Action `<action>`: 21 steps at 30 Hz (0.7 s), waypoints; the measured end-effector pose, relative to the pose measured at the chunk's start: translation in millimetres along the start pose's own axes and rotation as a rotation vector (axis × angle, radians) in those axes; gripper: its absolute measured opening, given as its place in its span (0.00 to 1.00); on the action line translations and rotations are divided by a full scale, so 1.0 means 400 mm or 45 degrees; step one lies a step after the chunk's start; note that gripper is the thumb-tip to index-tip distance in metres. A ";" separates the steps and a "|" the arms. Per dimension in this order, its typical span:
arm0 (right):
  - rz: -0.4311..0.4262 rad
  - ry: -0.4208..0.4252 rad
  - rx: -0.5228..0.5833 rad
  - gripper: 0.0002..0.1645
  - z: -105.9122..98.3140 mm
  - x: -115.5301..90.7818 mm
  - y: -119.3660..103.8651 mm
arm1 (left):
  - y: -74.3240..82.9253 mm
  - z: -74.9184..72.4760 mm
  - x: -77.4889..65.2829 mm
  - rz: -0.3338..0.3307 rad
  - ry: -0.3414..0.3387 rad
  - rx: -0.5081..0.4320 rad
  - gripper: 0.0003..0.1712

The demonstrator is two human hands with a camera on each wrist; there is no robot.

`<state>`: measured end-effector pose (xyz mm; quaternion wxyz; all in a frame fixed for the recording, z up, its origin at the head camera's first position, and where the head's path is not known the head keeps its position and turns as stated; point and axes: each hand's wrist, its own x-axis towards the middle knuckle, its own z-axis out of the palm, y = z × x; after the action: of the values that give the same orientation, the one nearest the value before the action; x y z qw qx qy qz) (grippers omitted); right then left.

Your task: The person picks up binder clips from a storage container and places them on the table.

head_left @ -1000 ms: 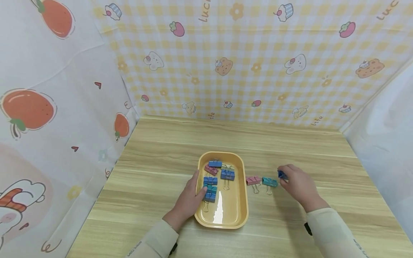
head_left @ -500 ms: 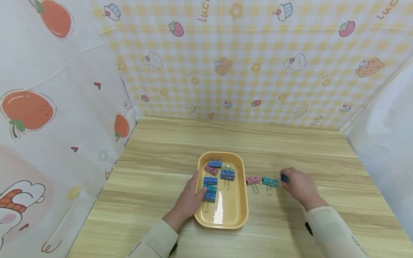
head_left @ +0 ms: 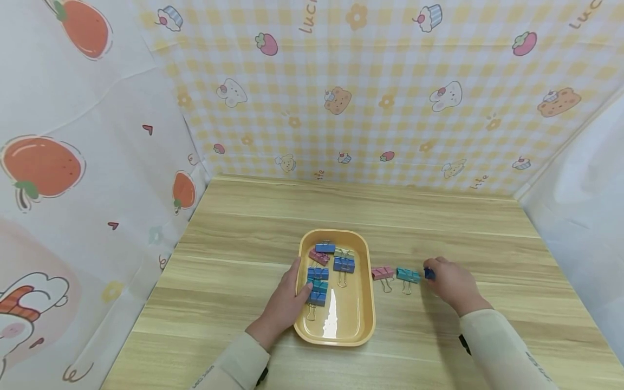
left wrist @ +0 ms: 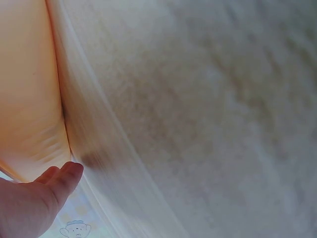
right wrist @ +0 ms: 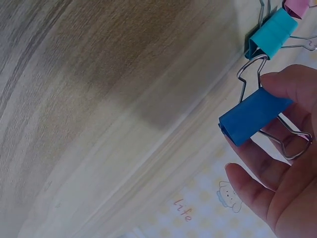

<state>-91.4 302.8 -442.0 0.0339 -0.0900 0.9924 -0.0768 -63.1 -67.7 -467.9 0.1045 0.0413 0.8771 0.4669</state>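
Tray [head_left: 353, 303] in my left hand [head_left: 283, 306], blue clip [right wrist: 255, 116] in my right hand [head_left: 455, 285].

I'm gripping the tray's left wall, thumb inside the rim, fingers outside; other clips [head_left: 344, 264] are lying in it. Between my hands, a pink clip [head_left: 382, 273] and a teal clip [head_left: 407, 275] are lying beside the tray. My right thumb and fingers are pinching the blue clip near the teal one; a light pinch across its body should be giving me control.

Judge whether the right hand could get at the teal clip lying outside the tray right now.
Probably yes, once freed: the right hand holds a blue clip, but the teal clip lies close by on the table, unobstructed in the head view.
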 end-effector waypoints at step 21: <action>0.014 -0.034 -0.041 0.19 0.021 0.005 0.005 | -0.003 0.004 0.002 0.018 0.020 0.007 0.38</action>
<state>-92.8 303.0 -450.5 0.0461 -0.0862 0.9934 -0.0595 -63.4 -67.1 -469.6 0.0940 0.0442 0.8790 0.4654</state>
